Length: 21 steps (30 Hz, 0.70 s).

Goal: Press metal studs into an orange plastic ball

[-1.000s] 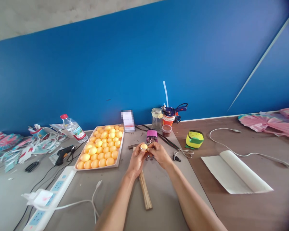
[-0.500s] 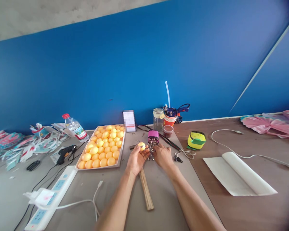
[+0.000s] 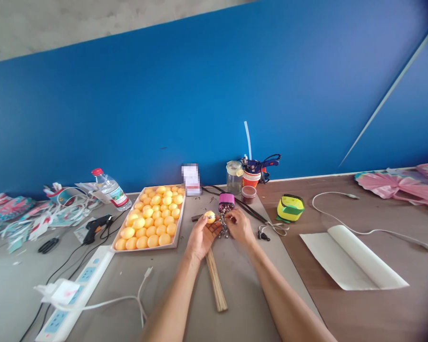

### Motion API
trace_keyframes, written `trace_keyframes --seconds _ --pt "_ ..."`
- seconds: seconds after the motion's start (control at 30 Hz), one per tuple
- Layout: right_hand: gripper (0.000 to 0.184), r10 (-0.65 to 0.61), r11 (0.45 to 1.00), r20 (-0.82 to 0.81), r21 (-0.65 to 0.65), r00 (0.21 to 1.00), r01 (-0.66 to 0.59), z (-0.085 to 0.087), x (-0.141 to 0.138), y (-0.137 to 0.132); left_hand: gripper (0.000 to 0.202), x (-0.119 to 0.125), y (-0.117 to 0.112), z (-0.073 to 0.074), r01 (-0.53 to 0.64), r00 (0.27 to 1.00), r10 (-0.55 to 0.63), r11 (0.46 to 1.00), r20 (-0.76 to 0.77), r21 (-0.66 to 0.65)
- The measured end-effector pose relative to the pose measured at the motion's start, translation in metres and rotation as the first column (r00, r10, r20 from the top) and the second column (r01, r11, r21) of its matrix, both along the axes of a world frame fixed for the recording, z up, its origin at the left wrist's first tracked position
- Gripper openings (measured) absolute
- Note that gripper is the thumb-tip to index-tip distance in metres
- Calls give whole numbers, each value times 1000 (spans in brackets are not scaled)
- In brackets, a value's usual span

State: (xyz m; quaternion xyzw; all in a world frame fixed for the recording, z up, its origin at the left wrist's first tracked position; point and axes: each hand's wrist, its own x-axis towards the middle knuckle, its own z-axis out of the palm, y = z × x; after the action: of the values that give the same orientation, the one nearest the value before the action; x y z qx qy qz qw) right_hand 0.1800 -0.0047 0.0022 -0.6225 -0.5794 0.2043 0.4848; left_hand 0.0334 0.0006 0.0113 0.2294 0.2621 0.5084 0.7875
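An orange ball [image 3: 209,217], like a table tennis ball, sits in my left hand [image 3: 200,236], held by thumb and fingers, with something small and silvery on its side. My right hand [image 3: 240,227] is closed in a pinch over a pile of small shiny metal pieces [image 3: 223,228]; whatever is between the fingertips is too small to name. The pieces spill from a purple container [image 3: 227,200] lying on its side. Beneath my hands lies a wooden-handled tool [image 3: 217,285], its dark head [image 3: 197,218] partly hidden behind my left hand.
Left stands a box [image 3: 178,228] of orange balls, with a water bottle [image 3: 114,192], glue gun [image 3: 96,228] and power strip [image 3: 76,294] beyond. Behind are a glass jar [image 3: 234,179] and orange cup [image 3: 251,179]. At right lie a yellow-green band roll [image 3: 290,208] and white paper [image 3: 353,261].
My right hand has lifted slightly from the metal pieces, its fingers now pinched together. My left hand and the ball have stayed nearly still.
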Motion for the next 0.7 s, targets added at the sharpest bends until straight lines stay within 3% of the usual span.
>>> trace_keyframes --seconds 0.1,0.17,0.27,0.43,0.7 --pt "4 22 1000 -336 26 941 -14 -3 0 3 22 0 -2 3 1 1000 -1 1000 -6 -4" --pt "3 11 999 -451 -25 893 -25 -4 -1 3 23 0 -3 5 -6 1000 6 1000 -16 -11" --pt "7 -13 995 -501 -94 865 -39 -2 -3 0 24 1 -4 6 -10 1000 9 1000 -19 -14" --pt "9 -21 999 -567 -53 823 -11 3 -5 0 23 1 -3 6 -13 999 12 1000 -33 -25" --pt "28 44 987 -708 -80 705 -142 9 -9 -2 23 2 -3 6 -3 999 3 1000 -42 -4"
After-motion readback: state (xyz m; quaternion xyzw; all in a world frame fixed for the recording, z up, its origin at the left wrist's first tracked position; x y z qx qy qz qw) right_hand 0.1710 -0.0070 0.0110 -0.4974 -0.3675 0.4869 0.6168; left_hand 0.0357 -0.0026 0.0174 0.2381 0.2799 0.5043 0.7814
